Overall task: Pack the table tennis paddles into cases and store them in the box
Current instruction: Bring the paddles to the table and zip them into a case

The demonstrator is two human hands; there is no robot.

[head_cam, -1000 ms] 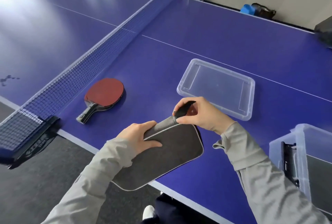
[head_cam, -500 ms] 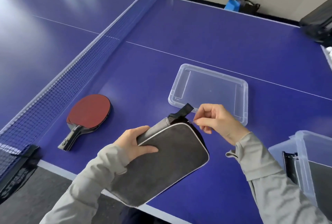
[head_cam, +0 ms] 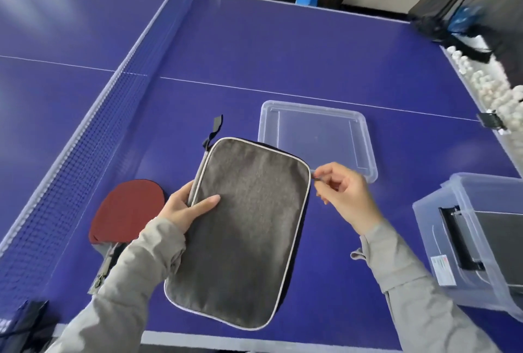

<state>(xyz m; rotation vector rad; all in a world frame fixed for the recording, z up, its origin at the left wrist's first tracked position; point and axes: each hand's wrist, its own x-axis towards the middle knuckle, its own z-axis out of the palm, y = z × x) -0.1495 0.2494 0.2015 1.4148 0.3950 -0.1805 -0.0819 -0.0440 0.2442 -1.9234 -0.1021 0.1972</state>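
A grey case (head_cam: 243, 228) fills the centre, long axis running top to bottom. The left hand (head_cam: 184, 208) grips its left edge; the right hand (head_cam: 342, 197) pinches the zipper pull (head_cam: 317, 179) on its upper right edge.

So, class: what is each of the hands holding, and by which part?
Left hand grips the grey case by its left edge; right hand pinches its zipper pull at the right edge.
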